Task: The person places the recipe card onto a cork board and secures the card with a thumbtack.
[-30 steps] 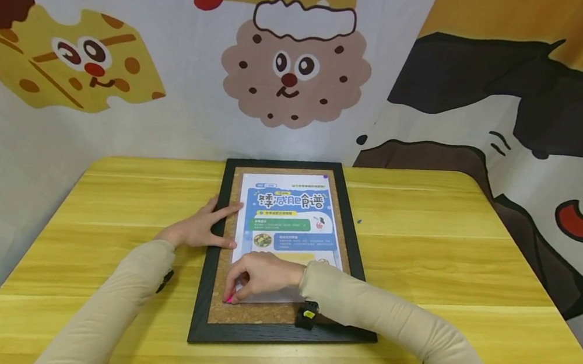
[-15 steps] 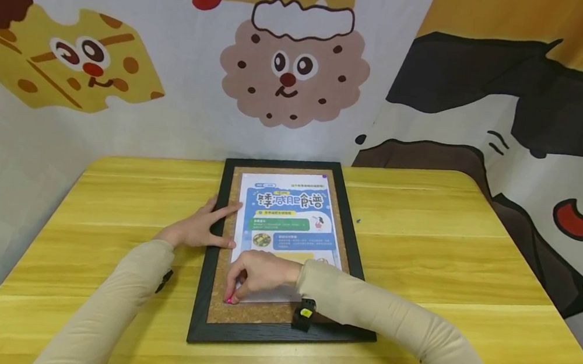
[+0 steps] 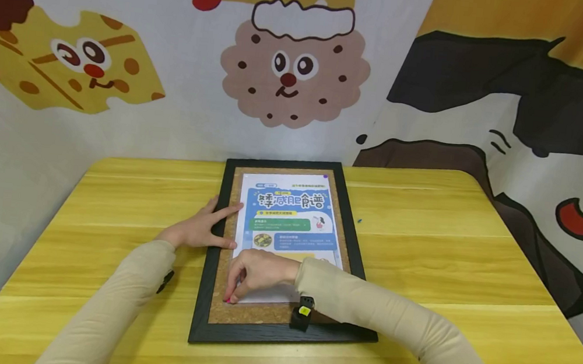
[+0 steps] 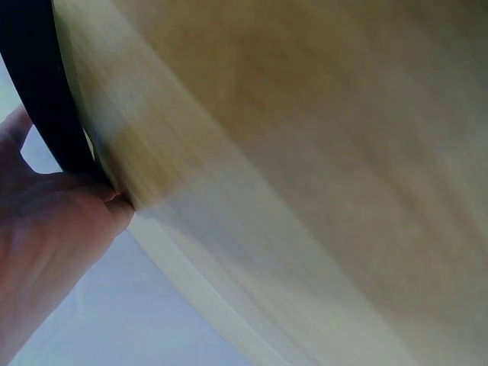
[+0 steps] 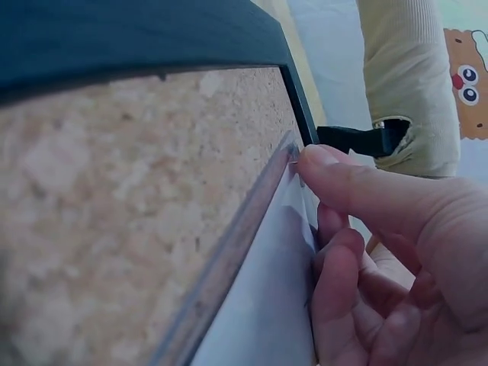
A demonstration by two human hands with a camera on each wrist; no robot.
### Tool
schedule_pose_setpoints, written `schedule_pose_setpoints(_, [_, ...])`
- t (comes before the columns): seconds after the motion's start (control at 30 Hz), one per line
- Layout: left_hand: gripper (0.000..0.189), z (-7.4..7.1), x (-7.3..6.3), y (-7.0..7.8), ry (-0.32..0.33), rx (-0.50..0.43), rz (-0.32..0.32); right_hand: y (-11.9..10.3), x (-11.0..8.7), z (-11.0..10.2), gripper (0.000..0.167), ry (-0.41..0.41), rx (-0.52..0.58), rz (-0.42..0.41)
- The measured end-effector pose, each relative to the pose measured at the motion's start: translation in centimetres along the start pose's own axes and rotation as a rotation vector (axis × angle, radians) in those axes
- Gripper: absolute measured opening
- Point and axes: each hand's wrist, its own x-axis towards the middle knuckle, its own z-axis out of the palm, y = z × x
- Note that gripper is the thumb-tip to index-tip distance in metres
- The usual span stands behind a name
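By the right hand (image 3: 263, 275), a pink pushpin (image 3: 229, 301) is pinched at the lower-left corner of the poster (image 3: 289, 205); its left edge is touched by the left hand (image 3: 197, 227), fingers spread; a framed corkboard (image 3: 252, 316) is seen beneath.

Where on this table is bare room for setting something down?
The table between the small blue item, right sleeve and right edge; also between the left sleeve and left edge. Crowded: the corkboard, under paper, left hand and right hand.
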Motion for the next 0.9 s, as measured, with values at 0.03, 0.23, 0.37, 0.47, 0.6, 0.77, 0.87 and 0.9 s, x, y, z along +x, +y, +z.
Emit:
schedule_pose_setpoints(0.03, [0.095,0.02,0.0,-0.02,0.001,-0.001,-0.001,0.01,0.01,0.0,0.005,-0.001,0.001,0.003])
schedule_pose_setpoints(0.23, [0.095,0.04,0.02,-0.07,0.006,-0.002,0.005,0.03,0.17,-0.04,0.005,-0.003,-0.015,0.016])
schedule_pose_setpoints(0.37, [0.095,0.04,-0.02,-0.04,0.006,0.0,0.003,0.03,0.26,-0.01,0.004,-0.01,-0.015,0.018])
schedule_pose_setpoints(0.47, [0.095,0.02,-0.04,0.02,0.006,0.0,0.002,0.01,0.23,0.01,0.005,-0.009,-0.018,0.02])
schedule_pose_setpoints(0.6, [0.095,0.01,-0.08,0.06,0.008,-0.004,0.001,-0.05,0.09,0.08,0.005,0.006,-0.039,0.024])
schedule_pose_setpoints(0.77, [0.094,0.07,-0.1,0.12,0.009,-0.004,0.0,-0.08,-0.08,0.25,0.004,0.029,-0.057,0.024])
schedule_pose_setpoints(0.87, [0.094,0.09,-0.1,0.14,0.011,-0.002,0.001,-0.11,-0.08,0.35,0.004,0.038,-0.078,0.031])
schedule_pose_setpoints(0.9, [0.094,0.09,-0.1,0.16,0.011,-0.002,0.003,-0.12,-0.08,0.38,0.005,0.039,-0.083,0.037])
